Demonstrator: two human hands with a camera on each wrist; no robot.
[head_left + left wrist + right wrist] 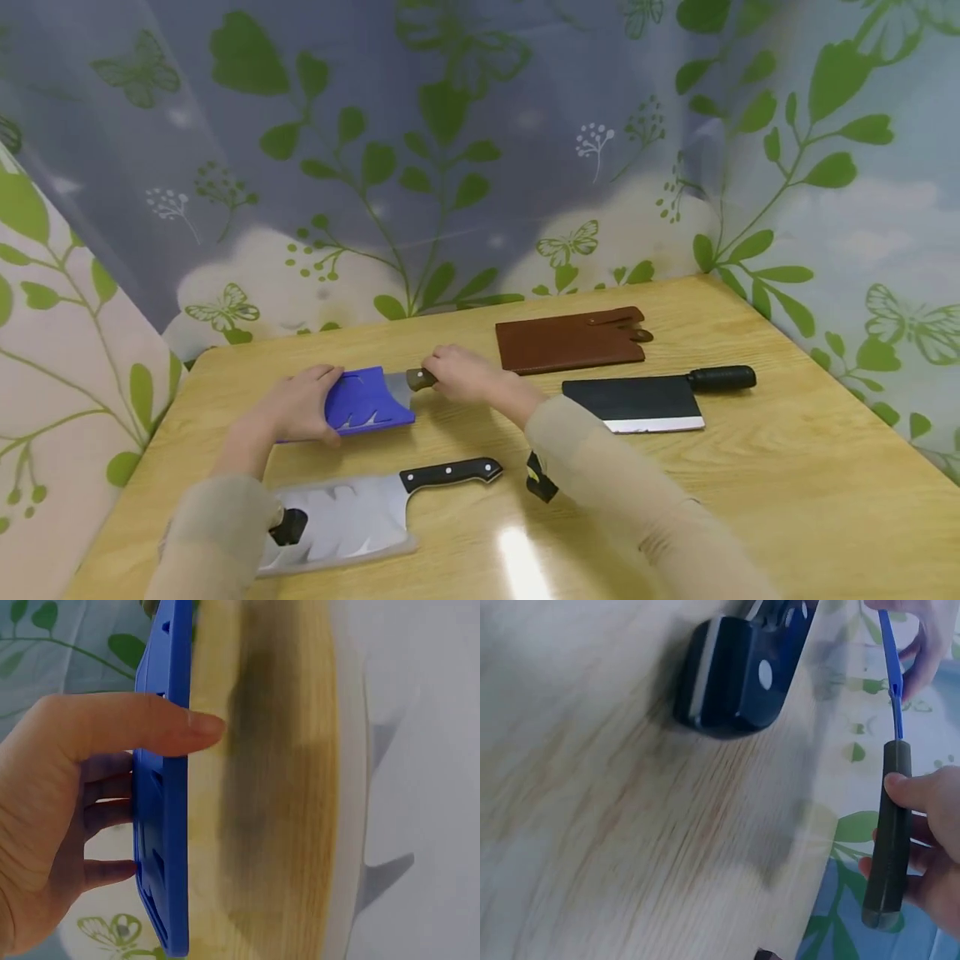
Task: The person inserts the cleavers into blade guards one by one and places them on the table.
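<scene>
A cleaver with a brownish handle (420, 379) has its blade mostly inside a blue blade guard (358, 396); a short strip of bare blade (396, 387) shows between guard and handle. My left hand (300, 406) grips the guard across its width. In the left wrist view the thumb lies over the near edge of the guard (178, 825), with the other fingers on its far face. My right hand (465, 375) holds the handle, its thumb along the top in the right wrist view. Guard and cleaver are held up over the table, casting a shadow on it.
In front lies a cleaver with a black riveted handle (450, 473), its blade in a pale cover (352, 517). A black cleaver (637, 400) and a brown leather sheath (570, 342) lie to the right. A black-and-yellow object (538, 479) is partly behind my right sleeve.
</scene>
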